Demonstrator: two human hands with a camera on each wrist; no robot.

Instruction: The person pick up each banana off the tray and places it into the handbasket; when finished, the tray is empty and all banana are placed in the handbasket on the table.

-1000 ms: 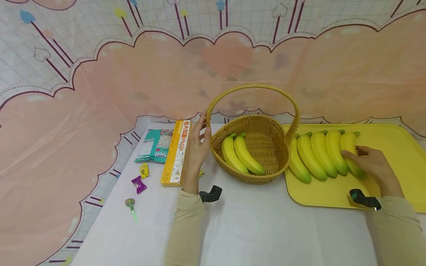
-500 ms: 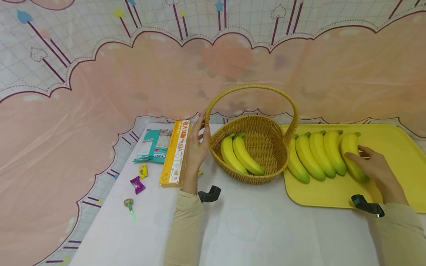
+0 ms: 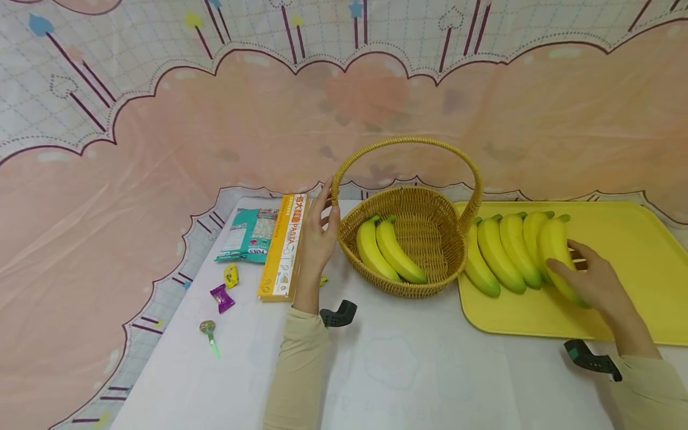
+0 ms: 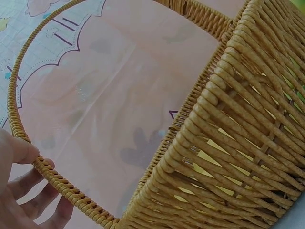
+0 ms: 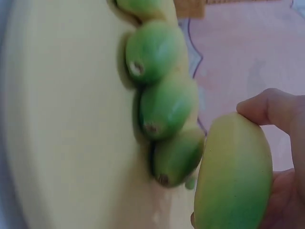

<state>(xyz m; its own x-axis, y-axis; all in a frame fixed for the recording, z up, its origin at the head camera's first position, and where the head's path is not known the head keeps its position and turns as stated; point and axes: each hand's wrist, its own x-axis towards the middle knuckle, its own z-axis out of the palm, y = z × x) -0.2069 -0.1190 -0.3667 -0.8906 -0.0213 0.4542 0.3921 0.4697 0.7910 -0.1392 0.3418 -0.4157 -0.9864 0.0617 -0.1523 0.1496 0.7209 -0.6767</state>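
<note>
You work at a table (image 3: pixel 408 376) under a pale cloth with purple scalloped edging; a pink and white printed backdrop (image 3: pixel 177 137) hangs behind it. At the left lie a teal packet (image 3: pixel 249 235), a yellow pasta box (image 3: pixel 285 246), two wrapped candies (image 3: pixel 226 288) and a lollipop (image 3: pixel 209 331).

Your left hand (image 3: pixel 318 236) steadies the wicker basket (image 3: pixel 424 280), thumb and fingers pinching the base of its handle (image 4: pixel 28 157); two bananas (image 3: pixel 388 249) lie inside. On the yellow tray (image 3: pixel 629 239) to the right, three bananas (image 3: pixel 497 254) rest side by side.

Your right hand (image 3: pixel 588 280) curls its fingers around the rightmost banana (image 3: pixel 553 248). Half a second ago that banana lay flat on the tray beside the others; now it sits closer to its neighbour and appears raised off the tray, though the wrist view is blurred. Your left hand has not moved.
</note>
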